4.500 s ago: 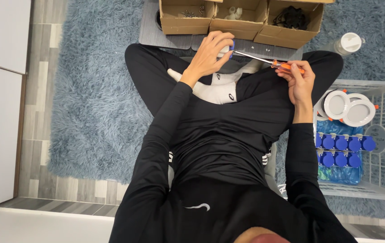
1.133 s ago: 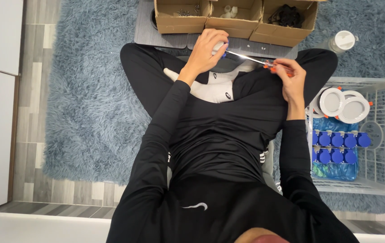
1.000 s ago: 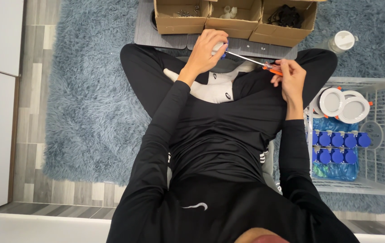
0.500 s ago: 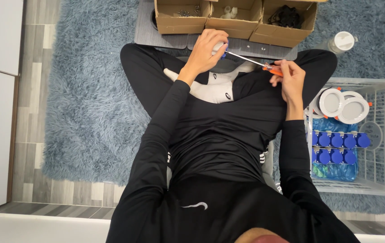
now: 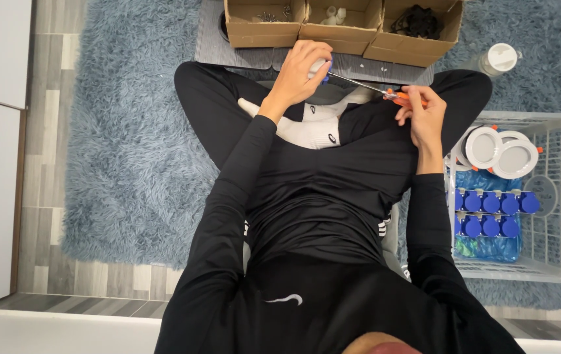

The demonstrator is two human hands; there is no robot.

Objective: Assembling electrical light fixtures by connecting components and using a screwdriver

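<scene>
I see my left hand (image 5: 300, 69) closed around a small white part (image 5: 318, 64) while my right hand (image 5: 421, 115) grips the screwdriver (image 5: 385, 93); its tip could slip off and jab my fingers.

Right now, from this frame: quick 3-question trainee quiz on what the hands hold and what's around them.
1. Multiple choice: the right hand grips which end of the screwdriver? A) bare metal tip B) orange handle C) middle of the shaft
2. True or false: the white wire basket lies beside the person's left leg.
3. Fill in: ahead of the knees stand ___ open cardboard boxes.

Key:
1. B; the shaft points toward the small white and blue part held in the left hand.
2. False; it lies on the right side.
3. three
</scene>
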